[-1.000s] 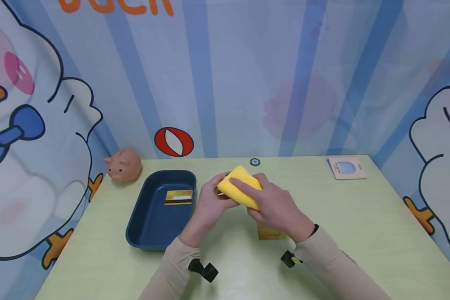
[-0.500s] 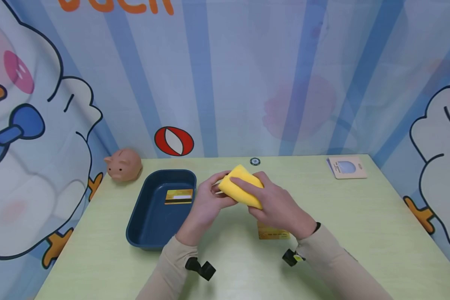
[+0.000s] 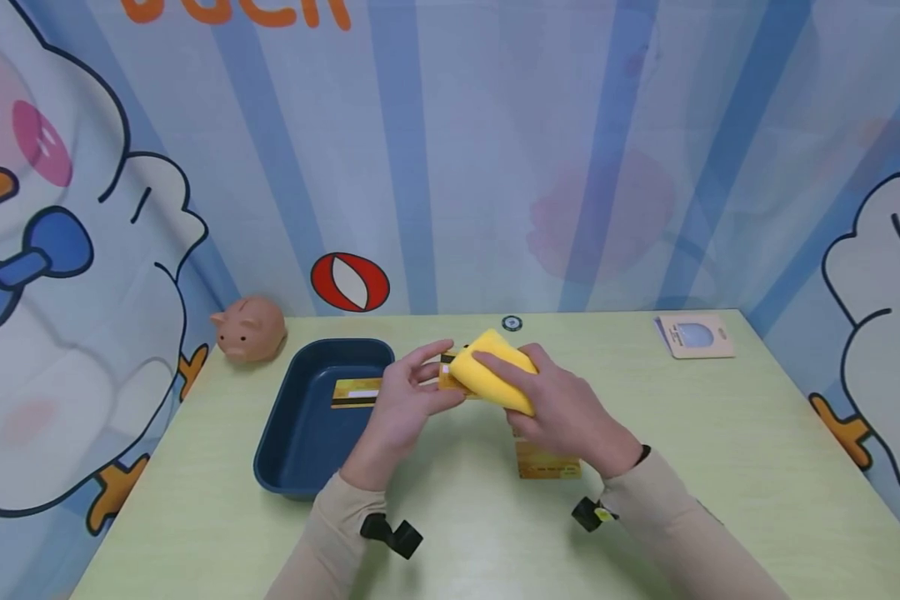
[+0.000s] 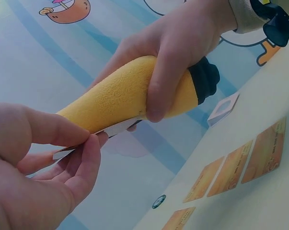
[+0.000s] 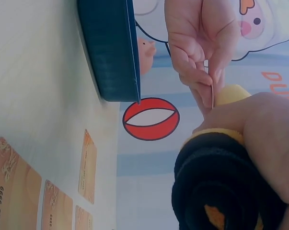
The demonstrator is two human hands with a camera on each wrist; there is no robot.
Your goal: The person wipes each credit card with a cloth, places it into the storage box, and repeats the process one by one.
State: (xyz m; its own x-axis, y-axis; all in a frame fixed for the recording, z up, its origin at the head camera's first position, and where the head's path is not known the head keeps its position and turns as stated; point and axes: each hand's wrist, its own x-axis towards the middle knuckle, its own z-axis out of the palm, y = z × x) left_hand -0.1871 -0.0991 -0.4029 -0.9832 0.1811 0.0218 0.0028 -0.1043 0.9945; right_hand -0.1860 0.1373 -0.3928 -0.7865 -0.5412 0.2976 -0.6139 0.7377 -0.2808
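Note:
In the head view my left hand (image 3: 405,396) pinches the end of a gold bank card (image 3: 447,377) between thumb and fingers. My right hand (image 3: 570,408) grips a rolled yellow cloth (image 3: 482,382), which lies against the card and covers part of it. The left wrist view shows the card (image 4: 119,127) nearly edge-on under the cloth (image 4: 110,96), whose other end is black. Both hands are raised above the table. Another gold card (image 3: 355,393) lies in the dark blue tray (image 3: 307,454), partly hidden by my left hand.
Several gold cards (image 4: 265,151) lie on the table beneath my right arm. A pink piggy bank (image 3: 251,330) stands behind the tray at the left. Along the back edge are a small round disc (image 3: 512,323) and a pale flat package (image 3: 695,335).
The hands have drawn slightly apart, left hand leftward and cloth rightward. More of the pinched card now shows between them. My left hand now overlaps the card in the tray.

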